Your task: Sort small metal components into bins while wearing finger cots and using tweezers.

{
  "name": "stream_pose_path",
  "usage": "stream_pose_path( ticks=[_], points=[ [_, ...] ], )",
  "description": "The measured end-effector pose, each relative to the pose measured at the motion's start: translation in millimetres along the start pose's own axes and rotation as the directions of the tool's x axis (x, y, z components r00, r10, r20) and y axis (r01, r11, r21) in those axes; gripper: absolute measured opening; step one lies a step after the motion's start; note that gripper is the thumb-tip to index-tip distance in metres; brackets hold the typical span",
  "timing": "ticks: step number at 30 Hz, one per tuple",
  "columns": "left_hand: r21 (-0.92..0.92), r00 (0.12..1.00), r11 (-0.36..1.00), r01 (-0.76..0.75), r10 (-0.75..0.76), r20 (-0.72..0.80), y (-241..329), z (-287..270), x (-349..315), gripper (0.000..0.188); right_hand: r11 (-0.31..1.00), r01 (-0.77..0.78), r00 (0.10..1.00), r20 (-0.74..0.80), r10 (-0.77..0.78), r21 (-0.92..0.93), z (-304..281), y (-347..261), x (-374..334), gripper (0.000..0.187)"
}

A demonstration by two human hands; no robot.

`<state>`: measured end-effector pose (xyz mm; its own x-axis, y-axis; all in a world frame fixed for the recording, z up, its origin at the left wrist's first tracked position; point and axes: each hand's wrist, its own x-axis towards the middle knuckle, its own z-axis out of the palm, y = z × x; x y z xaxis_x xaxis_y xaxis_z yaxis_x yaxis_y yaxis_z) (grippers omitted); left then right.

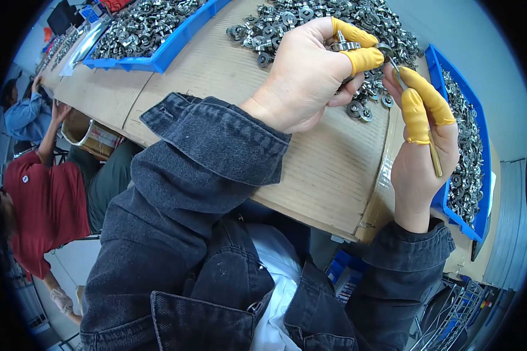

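Note:
My left hand, with yellow finger cots on thumb and forefinger, is closed round small round metal parts. One metal wheel with a stud shows between its fingers, and another round part sits at the fingertips. My right hand, also in yellow finger cots, grips a slim metal tool with a brass-coloured end. The tool's thin tip points up at the part at my left fingertips; whether it touches cannot be made out. Behind my hands spreads a heap of similar metal wheels.
A blue tray of metal parts stands at the right, another blue tray at the far left. Cardboard covers the table. Two people sit at the left, one in a red shirt. A wire rack stands at lower right.

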<state>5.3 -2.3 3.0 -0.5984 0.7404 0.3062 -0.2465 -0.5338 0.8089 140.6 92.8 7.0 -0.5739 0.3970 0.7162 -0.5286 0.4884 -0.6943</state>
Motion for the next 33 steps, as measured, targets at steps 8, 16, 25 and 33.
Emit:
stream_pose_path(
  ticks=[8, 16, 25, 33],
  points=[
    [0.030, 0.999, 0.999, -0.034, 0.035, -0.017, 0, 1, -1, 0.020, 0.992, -0.062, 0.997, 0.044, 0.068, -0.112, -6, -3, -1, 0.025],
    [0.115, 0.999, 0.992, -0.044, 0.045, -0.013, -1, 1, -2, 0.021, 0.934, -0.207, 0.978, 0.031, 0.207, 0.293, -9, -2, 1, 0.025],
    [0.236, 0.990, 0.964, -0.121, 0.133, -0.036, -3, 5, -1, 0.022, 0.977, 0.090, 0.993, 0.093, -0.074, -0.193, -6, -1, 0, 0.023],
    [0.394, 0.991, 0.917, -0.071, 0.110, -0.077, -7, 5, 1, 0.023, 0.859, 0.195, 0.974, 0.194, -0.115, -0.473, -5, -8, 1, 0.024]
  ],
)
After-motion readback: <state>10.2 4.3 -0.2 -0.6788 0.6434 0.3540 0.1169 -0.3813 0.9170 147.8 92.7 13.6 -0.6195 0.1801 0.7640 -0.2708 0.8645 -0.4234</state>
